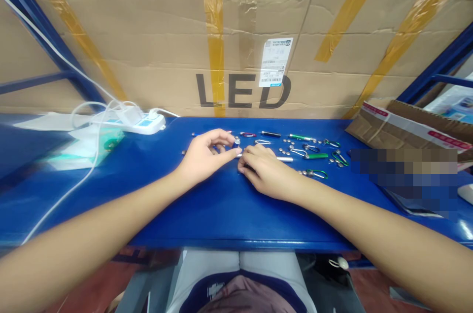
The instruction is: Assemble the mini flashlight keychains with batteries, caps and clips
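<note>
In from the worktop's front edge [240,242], our left grip [202,154] pinches a blue cylinder [235,144]; our right grip [265,167] we cannot tell.

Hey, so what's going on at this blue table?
A person's left hand has a small blue-and-silver piece at its fingertips. The right hand is beside it, partly hiding a silver rod; its grip is unclear. Slim coloured tubes, carabiner clips and small round pieces lie around on the table.

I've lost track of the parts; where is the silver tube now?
In the head view, just right of centre, the silver tube sticks out past the right hand, which partly hides it, toward the nearer green tube on the blue table.
</note>
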